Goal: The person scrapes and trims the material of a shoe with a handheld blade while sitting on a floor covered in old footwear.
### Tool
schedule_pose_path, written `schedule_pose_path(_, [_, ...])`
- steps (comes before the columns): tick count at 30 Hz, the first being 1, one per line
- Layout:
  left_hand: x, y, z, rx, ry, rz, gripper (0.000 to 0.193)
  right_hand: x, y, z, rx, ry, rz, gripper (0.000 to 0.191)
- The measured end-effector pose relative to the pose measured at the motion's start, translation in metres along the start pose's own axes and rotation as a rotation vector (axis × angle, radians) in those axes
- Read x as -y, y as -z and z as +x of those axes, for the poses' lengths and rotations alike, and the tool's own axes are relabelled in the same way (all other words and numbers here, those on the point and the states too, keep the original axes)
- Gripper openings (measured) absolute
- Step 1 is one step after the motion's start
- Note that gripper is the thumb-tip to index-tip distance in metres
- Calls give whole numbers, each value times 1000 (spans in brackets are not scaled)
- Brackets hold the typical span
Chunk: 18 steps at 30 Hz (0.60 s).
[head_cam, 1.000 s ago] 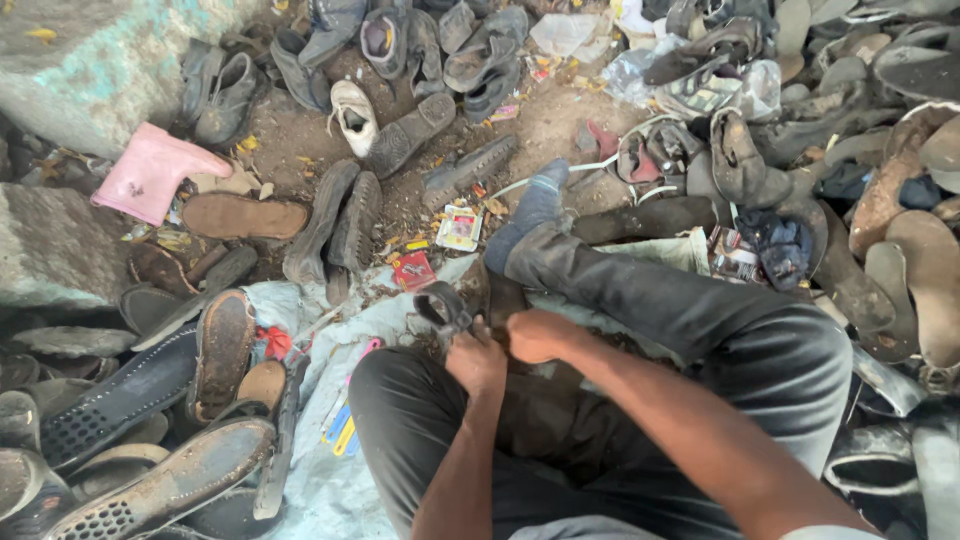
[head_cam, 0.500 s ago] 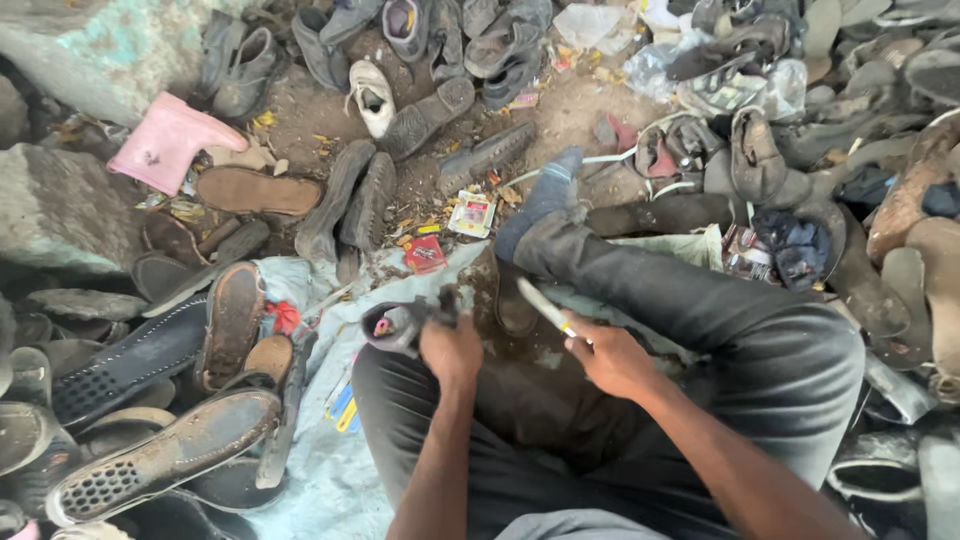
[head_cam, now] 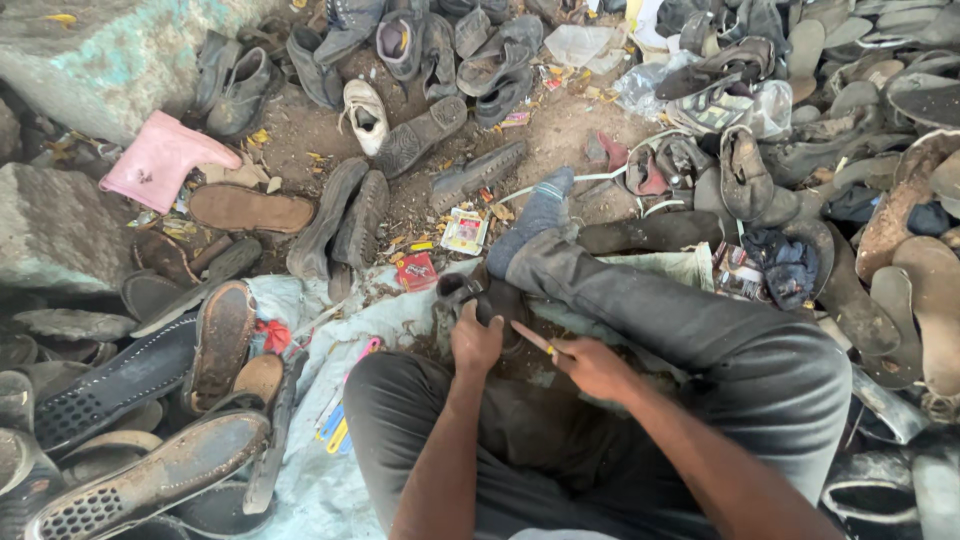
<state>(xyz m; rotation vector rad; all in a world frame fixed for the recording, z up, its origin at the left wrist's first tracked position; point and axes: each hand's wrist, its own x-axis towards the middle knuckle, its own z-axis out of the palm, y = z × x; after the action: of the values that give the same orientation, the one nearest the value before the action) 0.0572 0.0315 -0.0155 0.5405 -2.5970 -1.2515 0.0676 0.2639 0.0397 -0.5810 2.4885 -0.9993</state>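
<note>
Since half a second ago, little has been moved; only the view has been shifted slightly. A dark shoe (head_cam: pixel 478 297) is gripped by the left hand (head_cam: pixel 476 343) between the knees, over a pale sheet (head_cam: pixel 300 480). A knife (head_cam: pixel 533 338) is clasped in the right hand (head_cam: pixel 592 366), its blade laid against the shoe. Worn shoes (head_cam: pixel 340 215) are scattered around.

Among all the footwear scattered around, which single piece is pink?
The pink rubber boot lying on its side at upper left, against the grey stone block; the other shoes and soles are black, brown, grey or white.
</note>
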Motion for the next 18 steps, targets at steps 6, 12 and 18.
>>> schedule_pose_path(6, [-10, 5, 3, -100, 53, 56, 46, 15, -4, -3, 55, -99, 134, 44])
schedule_pose_path(12, [-10, 23, -7, -171, 79, 203, 35, 43, 5, -27, 58, -229, -222, 48])
schedule_pose_path(18, [5, 83, -16, -452, 34, 303, 26, 43, 4, -24, 134, -286, -179, 49])
